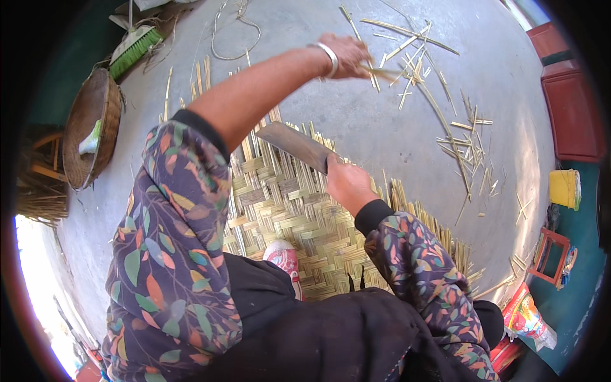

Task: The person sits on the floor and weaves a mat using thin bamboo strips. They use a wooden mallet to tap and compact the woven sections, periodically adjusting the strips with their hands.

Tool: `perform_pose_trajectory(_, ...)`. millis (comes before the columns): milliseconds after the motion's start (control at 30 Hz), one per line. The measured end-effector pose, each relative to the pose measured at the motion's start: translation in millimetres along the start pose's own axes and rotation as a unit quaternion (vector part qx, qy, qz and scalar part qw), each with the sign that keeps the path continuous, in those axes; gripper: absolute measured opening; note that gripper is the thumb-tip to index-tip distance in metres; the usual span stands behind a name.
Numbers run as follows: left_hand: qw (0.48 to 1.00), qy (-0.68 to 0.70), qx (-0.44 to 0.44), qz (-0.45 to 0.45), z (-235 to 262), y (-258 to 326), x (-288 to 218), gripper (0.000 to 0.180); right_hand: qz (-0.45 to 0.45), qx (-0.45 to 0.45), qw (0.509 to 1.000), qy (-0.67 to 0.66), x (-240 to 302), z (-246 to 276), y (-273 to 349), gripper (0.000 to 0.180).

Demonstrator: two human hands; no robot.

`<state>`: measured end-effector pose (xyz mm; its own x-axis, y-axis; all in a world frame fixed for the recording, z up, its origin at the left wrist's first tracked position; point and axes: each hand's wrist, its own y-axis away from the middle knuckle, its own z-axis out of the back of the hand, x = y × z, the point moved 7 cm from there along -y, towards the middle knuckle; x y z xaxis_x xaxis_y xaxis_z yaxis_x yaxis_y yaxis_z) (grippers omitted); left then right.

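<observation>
My right hand [350, 186] is closed round the handle of a broad-bladed knife [294, 144]. Its dark blade points up and left, over the uneven edge of a woven bamboo mat [312, 245]. Stretched out beyond the mat, my left hand [347, 56] has a pale bamboo strip [383, 72] at its fingers, slightly blurred. A white bangle [330, 58] circles that wrist. The mat lies on the floor, with loose strip ends sticking out along its far and right sides. My pink shoe [283, 258] rests on it.
Loose bamboo offcuts [468, 148] litter the grey floor at the far right. At left, a round basket [95, 130] leans near a green-bristled broom [135, 51]. A loop of cord [258, 35] lies at the back. Along the right wall are a yellow container [564, 188] and a red frame [548, 256].
</observation>
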<state>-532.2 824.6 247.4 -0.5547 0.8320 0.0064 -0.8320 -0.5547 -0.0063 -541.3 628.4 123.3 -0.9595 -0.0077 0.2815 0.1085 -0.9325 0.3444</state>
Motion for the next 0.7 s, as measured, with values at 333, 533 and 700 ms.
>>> perform_pose_trajectory(333, 0.925, -0.147, 0.349, 0.028, -138.1, 130.2, 92.5, 0.04, 0.088, 0.054, 0.994, 0.017, 14.0, 18.2, 52.1, 0.044)
perform_pose_trajectory(533, 0.926, -0.175, 0.328, 0.06, -132.4, 135.9, 123.1, 0.035, 0.133, 0.008, 0.99, 0.05, 39.8, 31.4, 19.5, 0.042)
perform_pose_trajectory(700, 0.932, -0.253, 0.261, -0.021, -140.1, 136.4, 134.1, 0.021, 0.129, -0.024, 0.99, 0.057, 49.7, 46.8, -14.6, 0.037)
